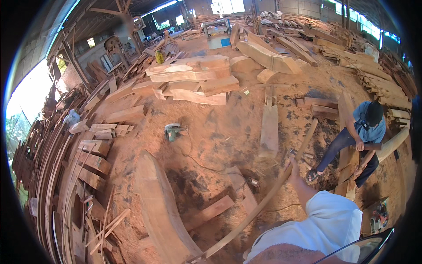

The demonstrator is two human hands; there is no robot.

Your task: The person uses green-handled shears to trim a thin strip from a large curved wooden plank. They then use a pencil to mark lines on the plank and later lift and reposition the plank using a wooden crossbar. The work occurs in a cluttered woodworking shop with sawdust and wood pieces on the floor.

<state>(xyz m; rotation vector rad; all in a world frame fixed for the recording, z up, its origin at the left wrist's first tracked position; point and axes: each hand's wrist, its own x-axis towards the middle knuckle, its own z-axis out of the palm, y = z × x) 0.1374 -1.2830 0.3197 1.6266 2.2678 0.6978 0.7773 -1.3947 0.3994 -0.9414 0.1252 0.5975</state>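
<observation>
My right hand (293, 171) is closed around a long, thin, slightly bent wooden strip (259, 207), with my arm in a white sleeve reaching forward. The strip slants from the lower edge, past a thick curved timber slab (158, 207), up toward the far right. Its near end leaves the picture at the bottom. My left hand is not in view. Below the strip's middle lie a short squared block (215, 208) and a flat plank (243, 189) on the sawdust.
A green corded power tool (172, 131) rests on the dusty ground, its cable trailing right. At right, a co-worker (369, 123) in a blue shirt bends over timber. Stacked beams (193, 70) stand ahead; planks (48, 198) line the left. Another power tool (379, 218) lies lower right.
</observation>
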